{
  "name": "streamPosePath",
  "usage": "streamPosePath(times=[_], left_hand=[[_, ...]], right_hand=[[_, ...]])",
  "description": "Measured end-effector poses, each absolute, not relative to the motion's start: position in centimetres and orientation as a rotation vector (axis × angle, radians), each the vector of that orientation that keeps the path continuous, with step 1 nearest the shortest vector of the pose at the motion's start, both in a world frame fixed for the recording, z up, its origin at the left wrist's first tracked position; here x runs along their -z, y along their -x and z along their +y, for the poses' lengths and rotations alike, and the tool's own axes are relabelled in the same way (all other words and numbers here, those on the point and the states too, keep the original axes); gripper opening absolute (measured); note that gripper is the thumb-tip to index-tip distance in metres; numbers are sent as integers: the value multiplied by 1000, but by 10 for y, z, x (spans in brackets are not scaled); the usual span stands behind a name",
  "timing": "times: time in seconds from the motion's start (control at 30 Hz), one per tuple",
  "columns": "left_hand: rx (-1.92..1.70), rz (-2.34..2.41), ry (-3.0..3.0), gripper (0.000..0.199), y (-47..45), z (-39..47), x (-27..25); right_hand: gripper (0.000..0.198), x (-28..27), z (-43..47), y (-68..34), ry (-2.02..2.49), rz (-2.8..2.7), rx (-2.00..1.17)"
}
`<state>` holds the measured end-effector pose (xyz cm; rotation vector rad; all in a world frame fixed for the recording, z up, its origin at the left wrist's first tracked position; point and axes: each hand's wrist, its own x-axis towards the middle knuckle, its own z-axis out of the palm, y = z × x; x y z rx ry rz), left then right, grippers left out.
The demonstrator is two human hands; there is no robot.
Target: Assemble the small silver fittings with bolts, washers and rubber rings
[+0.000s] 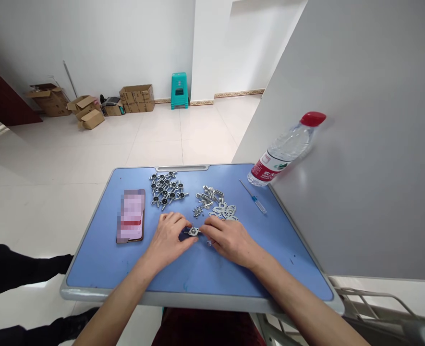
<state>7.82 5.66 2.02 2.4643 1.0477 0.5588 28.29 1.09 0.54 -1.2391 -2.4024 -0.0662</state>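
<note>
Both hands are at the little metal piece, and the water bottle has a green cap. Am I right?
Almost! The head view shows that the cap on the water bottle is red, not green. The left hand and right hand are both at the little metal piece.

The blue desk (97, 264) bears a phone (133, 215), metal parts (167, 182), screwdriver (253, 197) and bottle (283, 151).

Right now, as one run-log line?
left hand: holding metal part; right hand: at its right end; beyond: flat plates; table left: phone; table right: screwdriver, bottle
</note>
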Motion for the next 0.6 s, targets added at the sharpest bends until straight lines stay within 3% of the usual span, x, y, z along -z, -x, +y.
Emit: streamPosePath(times=[0.6], left_hand=[[-684, 983, -2581, 7, -79, 58, -15]], right_hand=[[23, -9, 10, -282, 1450, -2433, -74]])
